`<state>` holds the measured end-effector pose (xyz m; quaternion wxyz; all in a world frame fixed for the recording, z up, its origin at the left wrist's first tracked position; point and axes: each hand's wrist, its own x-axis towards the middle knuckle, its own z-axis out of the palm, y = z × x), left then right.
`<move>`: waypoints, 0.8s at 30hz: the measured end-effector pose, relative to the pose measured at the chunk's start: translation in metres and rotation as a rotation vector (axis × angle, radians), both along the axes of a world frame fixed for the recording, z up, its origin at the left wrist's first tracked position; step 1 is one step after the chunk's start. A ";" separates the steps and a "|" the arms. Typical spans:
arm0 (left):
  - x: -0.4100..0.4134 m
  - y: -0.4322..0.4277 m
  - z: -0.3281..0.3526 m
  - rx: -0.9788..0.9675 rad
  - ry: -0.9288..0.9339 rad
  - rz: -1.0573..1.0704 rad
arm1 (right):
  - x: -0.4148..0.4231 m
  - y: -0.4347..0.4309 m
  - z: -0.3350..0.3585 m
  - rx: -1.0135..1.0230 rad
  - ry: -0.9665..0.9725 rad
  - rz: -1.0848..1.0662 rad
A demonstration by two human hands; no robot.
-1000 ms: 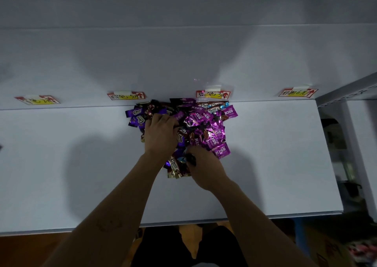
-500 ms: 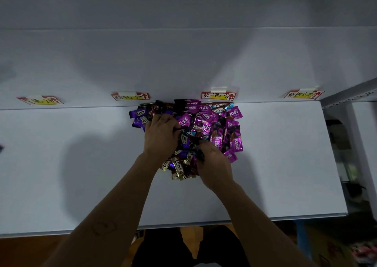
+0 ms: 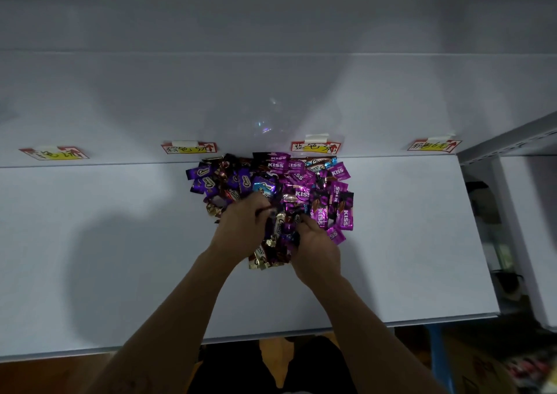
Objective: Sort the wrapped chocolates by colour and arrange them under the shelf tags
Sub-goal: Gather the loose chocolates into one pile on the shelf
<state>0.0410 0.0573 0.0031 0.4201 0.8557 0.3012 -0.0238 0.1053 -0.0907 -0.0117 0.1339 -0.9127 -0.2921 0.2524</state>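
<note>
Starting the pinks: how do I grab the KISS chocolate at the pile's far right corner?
Probably pinch its right end, coming from the right: the chocolate lies flat at the edge of the pile, with that end clear on bare shelf.

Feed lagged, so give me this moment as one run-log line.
phase: sorting unstarted | chocolates: one mixed pile below middle shelf tags | left hand: in pile | right hand: in pile | grip: unclear

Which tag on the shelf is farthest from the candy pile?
The leftmost tag. The candy pile sits below the two middle tags, nearer the right end.
</note>
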 end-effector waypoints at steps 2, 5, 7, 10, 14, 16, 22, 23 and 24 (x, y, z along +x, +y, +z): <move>-0.002 -0.009 0.001 -0.068 0.020 -0.085 | 0.001 -0.007 0.002 -0.005 0.026 -0.025; -0.005 -0.011 0.002 -0.014 0.006 -0.049 | 0.004 -0.012 0.004 0.009 0.045 -0.043; -0.007 -0.007 0.002 0.053 -0.021 0.018 | 0.005 -0.013 0.005 0.042 0.049 -0.063; -0.008 0.002 0.001 0.161 -0.069 0.115 | 0.005 -0.012 0.009 0.088 0.076 -0.122; -0.002 0.011 -0.004 0.214 -0.051 0.136 | 0.005 -0.011 0.015 0.124 0.134 -0.179; 0.003 0.011 -0.009 0.338 -0.042 0.042 | 0.006 -0.013 0.017 0.126 0.161 -0.197; 0.010 0.005 -0.014 0.429 0.116 -0.195 | 0.010 -0.022 0.018 0.116 0.165 -0.192; 0.010 0.005 -0.015 0.449 0.130 -0.217 | 0.010 -0.023 0.017 0.117 0.166 -0.188; 0.011 0.006 -0.015 0.474 0.150 -0.245 | 0.010 -0.024 0.017 0.114 0.164 -0.182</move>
